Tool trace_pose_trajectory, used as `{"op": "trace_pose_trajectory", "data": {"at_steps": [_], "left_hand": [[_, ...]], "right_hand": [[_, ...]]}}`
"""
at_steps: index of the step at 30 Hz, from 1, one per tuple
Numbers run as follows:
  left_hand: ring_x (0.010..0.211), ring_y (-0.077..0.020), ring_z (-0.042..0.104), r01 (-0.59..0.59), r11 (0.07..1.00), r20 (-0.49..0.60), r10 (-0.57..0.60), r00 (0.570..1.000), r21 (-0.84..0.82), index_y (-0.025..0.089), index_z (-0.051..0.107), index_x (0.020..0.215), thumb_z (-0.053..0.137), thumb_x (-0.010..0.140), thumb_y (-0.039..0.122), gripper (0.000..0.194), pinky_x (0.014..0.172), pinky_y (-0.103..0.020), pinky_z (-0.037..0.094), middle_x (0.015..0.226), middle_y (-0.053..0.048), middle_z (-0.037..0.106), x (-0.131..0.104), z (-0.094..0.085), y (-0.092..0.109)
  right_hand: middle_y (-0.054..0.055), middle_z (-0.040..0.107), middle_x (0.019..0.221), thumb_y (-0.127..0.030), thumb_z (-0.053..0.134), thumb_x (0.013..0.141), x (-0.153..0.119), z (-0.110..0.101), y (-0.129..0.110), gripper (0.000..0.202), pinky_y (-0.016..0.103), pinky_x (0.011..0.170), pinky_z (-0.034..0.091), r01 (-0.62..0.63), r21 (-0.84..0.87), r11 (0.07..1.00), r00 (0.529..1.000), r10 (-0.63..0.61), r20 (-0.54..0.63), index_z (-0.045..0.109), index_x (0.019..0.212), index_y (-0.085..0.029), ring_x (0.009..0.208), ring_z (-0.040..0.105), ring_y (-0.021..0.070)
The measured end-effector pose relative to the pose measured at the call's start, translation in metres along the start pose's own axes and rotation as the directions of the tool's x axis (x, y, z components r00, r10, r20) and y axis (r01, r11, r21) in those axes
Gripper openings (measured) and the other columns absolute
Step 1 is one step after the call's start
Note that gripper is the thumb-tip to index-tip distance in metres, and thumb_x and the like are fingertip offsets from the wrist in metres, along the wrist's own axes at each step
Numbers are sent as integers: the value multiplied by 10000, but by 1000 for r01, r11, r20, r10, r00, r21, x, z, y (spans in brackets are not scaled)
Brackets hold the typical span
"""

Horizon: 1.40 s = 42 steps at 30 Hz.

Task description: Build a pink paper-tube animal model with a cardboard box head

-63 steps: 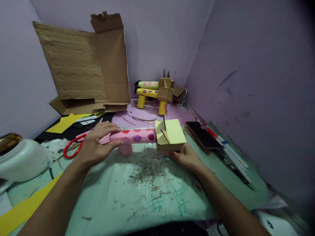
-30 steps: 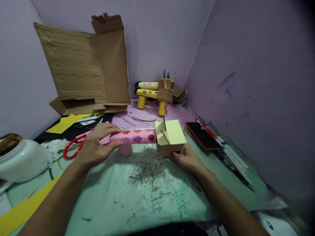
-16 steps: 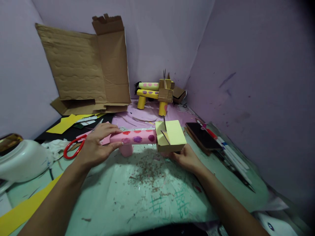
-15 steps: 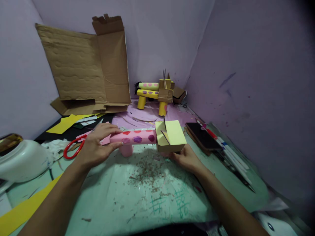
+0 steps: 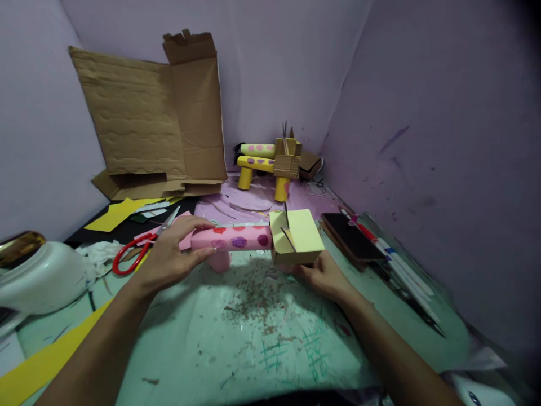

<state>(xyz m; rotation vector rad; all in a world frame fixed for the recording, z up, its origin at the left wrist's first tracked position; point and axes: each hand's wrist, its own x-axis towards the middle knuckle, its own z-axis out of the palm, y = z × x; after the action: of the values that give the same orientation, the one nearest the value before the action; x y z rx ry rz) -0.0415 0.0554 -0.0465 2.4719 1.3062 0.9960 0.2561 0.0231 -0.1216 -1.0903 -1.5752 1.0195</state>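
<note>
A paper animal model (image 5: 240,238) stands over the middle of the green-covered table. Its pink tube body carries red and purple spots, and a pale yellow box head (image 5: 305,228) with thin dark strips sticking up forms the right end. My left hand (image 5: 180,248) grips the left end of the tube between thumb and fingers. Under the box, my right hand (image 5: 323,276) is closed around a part that the box mostly hides, apparently a pink leg. One pink leg (image 5: 220,261) shows below the tube beside my left thumb.
Red-handled scissors (image 5: 131,256) and yellow paper scraps (image 5: 112,215) lie left. Behind stand similar yellow spotted models (image 5: 257,163) and an opened cardboard box (image 5: 139,113). At right are a phone (image 5: 350,237) and several markers (image 5: 401,265). Brown crumbs (image 5: 260,296) litter the table (image 5: 203,349).
The whole view has shifted slightly, so everything appears a little lower and further right. More of the scissors shows beside my left hand. Both hands keep their hold on the model.
</note>
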Motion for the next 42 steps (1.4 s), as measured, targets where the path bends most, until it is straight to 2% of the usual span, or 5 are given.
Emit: {"op": "trace_pose_trajectory", "data": {"at_steps": [3, 7, 15, 31, 42], "left_hand": [[1051, -257, 570, -26, 999, 52, 25, 998, 21, 209, 571, 1116, 597, 751, 480, 455, 879, -419, 467, 1125, -86, 638, 1, 0, -1], [994, -262, 577, -74, 997, 80, 74, 994, -6, 205, 624, 1026, 599, 741, 500, 411, 845, -415, 474, 1007, -84, 667, 7, -1, -1], [1030, -280, 465, -83, 995, -7, 84, 996, 47, 250, 682, 969, 678, 692, 443, 338, 902, -494, 378, 1060, -79, 529, 9, 0, -3], [964, -246, 407, -93, 994, 2, 93, 996, 49, 227, 684, 924, 680, 711, 311, 229, 877, -440, 340, 942, -43, 503, 9, 1, 0], [952, -254, 412, -86, 995, 1, 86, 996, 56, 214, 696, 920, 674, 708, 325, 240, 874, -447, 348, 913, -51, 509, 10, 0, 2]], "right_hand": [[70, 707, 987, -310, 711, 684, 0, 0, 2, 389, 359, 752, 528, 2, 7, 1000, 1000, -2, -3, 641, 1048, -192, 845, 652, 256], [62, 708, 998, -284, 717, 686, -1, 1, 4, 377, 346, 767, 527, 4, 12, 1000, 1000, -4, -11, 646, 1049, -211, 870, 656, 254], [68, 705, 982, -299, 698, 706, -1, -1, 9, 385, 363, 776, 520, 13, 8, 1000, 1000, -13, 3, 631, 1071, -199, 844, 652, 256], [76, 700, 1042, -353, 710, 674, 0, 2, 5, 453, 348, 773, 524, -20, 42, 999, 1000, 20, -13, 637, 1093, -199, 898, 651, 271], [71, 712, 989, -276, 726, 659, 0, 3, 3, 418, 355, 742, 526, -23, 53, 998, 999, 25, -38, 654, 1063, -194, 835, 657, 261]]}}
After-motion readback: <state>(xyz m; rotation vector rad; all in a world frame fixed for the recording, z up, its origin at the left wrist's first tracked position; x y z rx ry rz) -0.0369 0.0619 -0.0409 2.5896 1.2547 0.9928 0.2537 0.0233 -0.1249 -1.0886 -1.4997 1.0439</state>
